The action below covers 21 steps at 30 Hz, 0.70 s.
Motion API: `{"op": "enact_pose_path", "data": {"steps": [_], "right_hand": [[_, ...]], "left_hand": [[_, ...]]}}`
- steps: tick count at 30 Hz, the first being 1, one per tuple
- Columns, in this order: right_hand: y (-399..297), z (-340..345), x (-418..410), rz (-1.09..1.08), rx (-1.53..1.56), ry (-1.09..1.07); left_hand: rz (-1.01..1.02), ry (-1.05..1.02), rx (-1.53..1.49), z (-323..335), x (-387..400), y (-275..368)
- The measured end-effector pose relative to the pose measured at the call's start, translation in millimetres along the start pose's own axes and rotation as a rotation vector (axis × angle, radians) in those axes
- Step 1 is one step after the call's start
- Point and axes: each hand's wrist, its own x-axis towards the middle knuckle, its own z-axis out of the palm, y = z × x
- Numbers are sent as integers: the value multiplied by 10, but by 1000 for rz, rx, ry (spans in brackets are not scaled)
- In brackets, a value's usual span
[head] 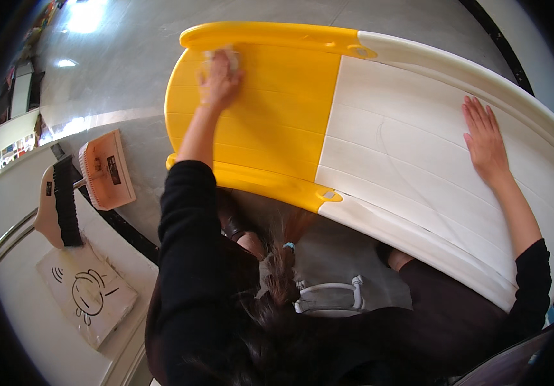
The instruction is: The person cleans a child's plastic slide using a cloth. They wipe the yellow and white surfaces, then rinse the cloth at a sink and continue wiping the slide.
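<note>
A long plastic slide-like panel with raised side rails lies across the view before me. Its left end is a yellow section (281, 106), joined by a straight seam to a white section (392, 144) on the right. My left hand (220, 82), slightly blurred, presses a crumpled white wipe or cloth (233, 58) against the yellow surface near the far rail. Most of that cloth is hidden under the fingers. On the white section, my right hand (486, 140) rests flat with its thumb apart, holding nothing.
An orange dustpan (124, 181) and a black-bristled broom (68, 202) stand at the left by a white cabinet or wall. Below them is a white sheet with a line drawing (88, 294). White tubular stool legs (330, 286) show between my legs.
</note>
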Motion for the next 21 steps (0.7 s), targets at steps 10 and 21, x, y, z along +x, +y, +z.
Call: {"op": "enact_pose_path", "data": {"steps": [10, 21], "right_hand": [[-132, 114, 154, -43, 163, 109], [-3010, 510, 1619, 105, 508, 293]], "left_hand": [[216, 55, 151, 163, -25, 342], [512, -36, 20, -160, 88, 696]]}}
